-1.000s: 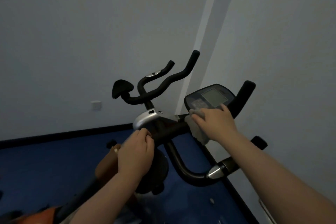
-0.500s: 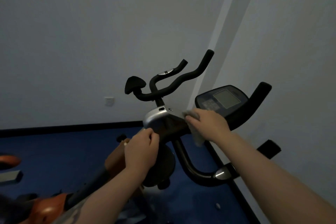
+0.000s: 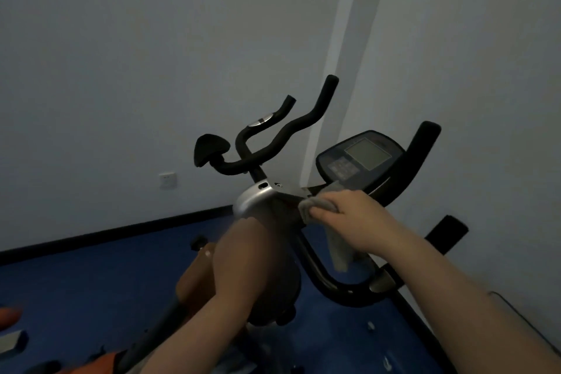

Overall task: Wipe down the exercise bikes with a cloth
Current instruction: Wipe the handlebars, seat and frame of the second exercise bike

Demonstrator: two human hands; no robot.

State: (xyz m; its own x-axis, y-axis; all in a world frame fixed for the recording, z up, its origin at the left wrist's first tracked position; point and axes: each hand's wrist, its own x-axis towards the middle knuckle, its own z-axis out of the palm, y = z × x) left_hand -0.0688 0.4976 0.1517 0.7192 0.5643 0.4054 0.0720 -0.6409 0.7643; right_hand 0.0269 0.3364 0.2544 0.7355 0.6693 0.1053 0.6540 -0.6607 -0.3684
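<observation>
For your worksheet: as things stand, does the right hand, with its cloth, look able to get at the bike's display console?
Probably yes. The right hand grips the cloth just below the display console, and nothing stands between them.

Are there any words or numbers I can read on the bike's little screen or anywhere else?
None can be read.
Console: the grey screen looks blank, and its buttons are too blurred to read.
Wall socket: no writing shows.
Cloth in the right hand: no label shows.
</observation>
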